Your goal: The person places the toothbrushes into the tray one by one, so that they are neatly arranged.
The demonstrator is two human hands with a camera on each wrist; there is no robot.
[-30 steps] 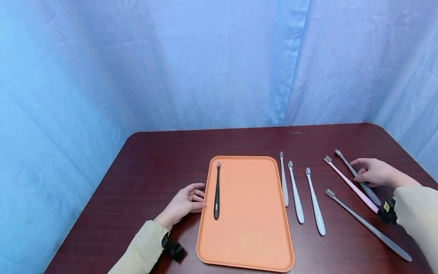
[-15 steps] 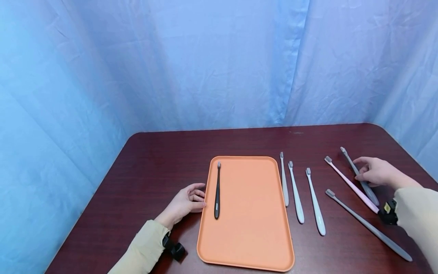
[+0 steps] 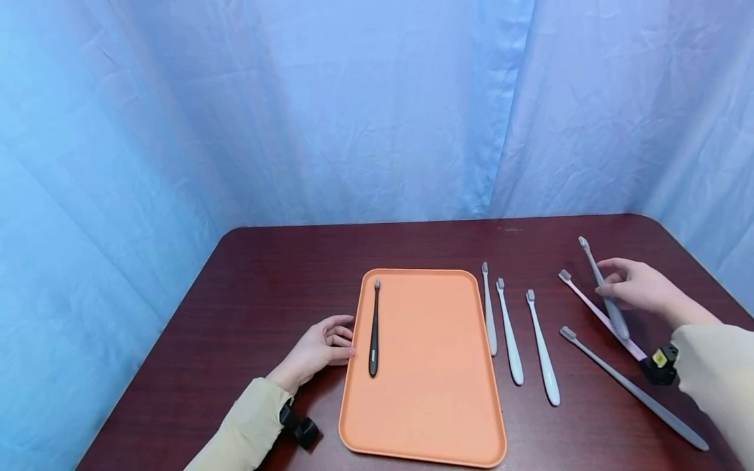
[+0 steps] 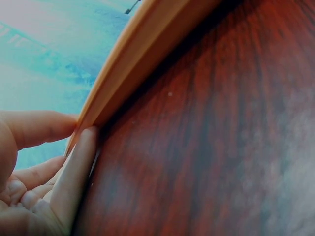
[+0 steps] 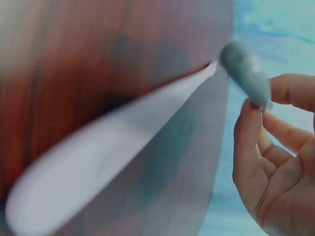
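My right hand (image 3: pixel 633 286) pinches a grey toothbrush (image 3: pixel 602 288) and holds it lifted above the table, head pointing away. In the right wrist view its blunt handle end (image 5: pixel 245 74) sits between my fingertips (image 5: pixel 248 123). Under it lies a pink toothbrush (image 3: pixel 595 313), seen close and blurred as a pale handle (image 5: pixel 108 152). My left hand (image 3: pixel 321 347) rests on the table with loosely curled fingers (image 4: pixel 74 167) touching the left rim of the orange tray (image 3: pixel 436 392) (image 4: pixel 142 54). A black toothbrush (image 3: pixel 374 327) lies in the tray along its left side.
Three pale toothbrushes (image 3: pixel 510 330) lie side by side right of the tray, and a long dark grey one (image 3: pixel 633 387) lies diagonally near the front right. The dark wooden table (image 3: pixel 265 288) is ringed by blue curtain (image 3: pixel 353 111).
My right hand has lifted the grey toothbrush off the table and moved it up and slightly back. The left hand has stayed at the tray's rim.
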